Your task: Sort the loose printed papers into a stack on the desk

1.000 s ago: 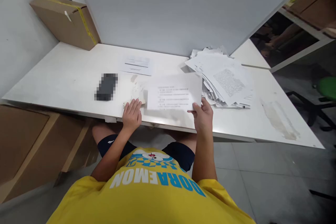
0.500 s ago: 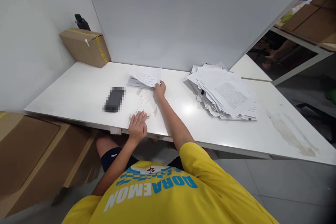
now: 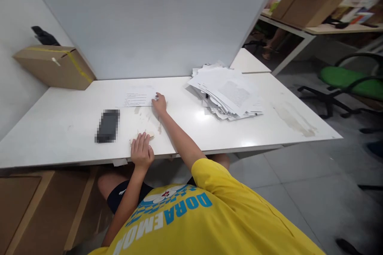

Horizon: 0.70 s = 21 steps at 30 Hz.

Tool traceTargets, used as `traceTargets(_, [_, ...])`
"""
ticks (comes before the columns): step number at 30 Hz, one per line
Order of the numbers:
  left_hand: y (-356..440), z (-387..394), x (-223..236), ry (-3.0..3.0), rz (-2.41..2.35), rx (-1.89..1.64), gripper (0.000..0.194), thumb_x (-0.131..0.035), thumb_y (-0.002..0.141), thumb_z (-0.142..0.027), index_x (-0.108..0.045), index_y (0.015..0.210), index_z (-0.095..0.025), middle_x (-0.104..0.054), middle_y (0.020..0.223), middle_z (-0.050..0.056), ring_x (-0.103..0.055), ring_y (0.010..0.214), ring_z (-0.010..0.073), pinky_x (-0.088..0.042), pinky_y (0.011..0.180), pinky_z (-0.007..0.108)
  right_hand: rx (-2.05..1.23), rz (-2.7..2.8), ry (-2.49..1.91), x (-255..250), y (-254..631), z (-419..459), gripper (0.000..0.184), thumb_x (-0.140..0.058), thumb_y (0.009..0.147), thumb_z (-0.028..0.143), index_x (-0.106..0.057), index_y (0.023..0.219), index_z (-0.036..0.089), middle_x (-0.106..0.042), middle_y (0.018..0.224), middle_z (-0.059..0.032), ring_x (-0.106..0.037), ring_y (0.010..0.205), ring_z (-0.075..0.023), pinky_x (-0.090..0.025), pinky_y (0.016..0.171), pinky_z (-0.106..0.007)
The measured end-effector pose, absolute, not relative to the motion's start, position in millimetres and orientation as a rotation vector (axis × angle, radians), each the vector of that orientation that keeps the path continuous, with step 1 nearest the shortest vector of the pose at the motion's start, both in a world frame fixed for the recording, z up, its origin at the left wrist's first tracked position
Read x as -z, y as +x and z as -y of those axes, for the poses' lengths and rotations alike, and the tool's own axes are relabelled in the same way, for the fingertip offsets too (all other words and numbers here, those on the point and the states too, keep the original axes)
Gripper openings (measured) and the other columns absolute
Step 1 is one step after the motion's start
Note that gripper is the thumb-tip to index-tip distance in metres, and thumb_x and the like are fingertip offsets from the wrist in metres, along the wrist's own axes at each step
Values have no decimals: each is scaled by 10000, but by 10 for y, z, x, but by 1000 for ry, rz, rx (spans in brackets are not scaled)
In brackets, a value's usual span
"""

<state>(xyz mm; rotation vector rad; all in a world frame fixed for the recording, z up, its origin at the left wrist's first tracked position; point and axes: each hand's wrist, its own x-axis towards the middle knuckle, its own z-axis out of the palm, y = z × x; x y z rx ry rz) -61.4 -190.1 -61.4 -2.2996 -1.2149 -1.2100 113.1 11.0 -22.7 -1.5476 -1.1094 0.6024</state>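
A printed sheet of paper [image 3: 139, 97] lies flat on the white table [image 3: 176, 127], with lines of text facing up. Beside its right edge is my right hand [image 3: 159, 103], fingers apart and curved, with nothing visibly gripped. My left hand [image 3: 141, 149] rests flat near the table's front edge, fingers stretched out over a small pale, beige object [image 3: 152, 135]. Most of that object is covered by the fingers, so I cannot make out its kind. To the right is a messy stack of papers [image 3: 227, 89].
A blurred-out dark device [image 3: 108, 126] lies left of my left hand. A taped cardboard box [image 3: 56, 67] stands at the back left, against the partition [image 3: 155, 20]. Larger boxes [image 3: 44, 207] sit below the table's left side. A green chair [image 3: 347, 79] is at the right.
The sheets my right hand was holding raised now lie flat, and that hand has let go. My left hand stays on the beige object. The view has turned right.
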Motion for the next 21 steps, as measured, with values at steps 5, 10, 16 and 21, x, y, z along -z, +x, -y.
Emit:
traceTargets(5, [-632,1834,638,-2320,1237,1232,470,-453,910,-224,-606,1347,-145,-639,1357,169,-542,1349,292,-318,1170,465,-532,1222,-1497,157,1121,-38,371,-551,829,165,-629,1192,172,-606,1252,-107,-617,1024,-201,-487,1029,-369])
traceTargets(10, [-637,1806,637,-2335,1212,1270,473,-466,914,-222,-592,1364,-146,-633,1364,175,-520,1369,292,-310,1174,470,-268,1465,-1459,83,1377,363,302,-505,914,223,-643,1179,175,-651,1209,-107,-590,1130,-225,-461,1043,-381])
traceTargets(16, [-633,1778,629,-2354,1241,1256,472,-471,918,-248,-591,1364,-148,-611,1391,179,-497,1389,300,-312,1179,487,173,1193,-1764,99,2756,1216,367,-417,926,226,-611,1229,158,-623,1297,-166,-519,1267,-278,-338,1138,-511])
traceTargets(21, [-630,1761,598,-2312,1140,1263,512,-505,905,-219,-550,1413,-169,-623,1378,173,-525,1365,306,-363,1149,488,179,790,-2209,310,3590,1906,657,-569,819,313,-443,1437,132,-377,1562,-222,-286,1453,-371,-230,1154,-635])
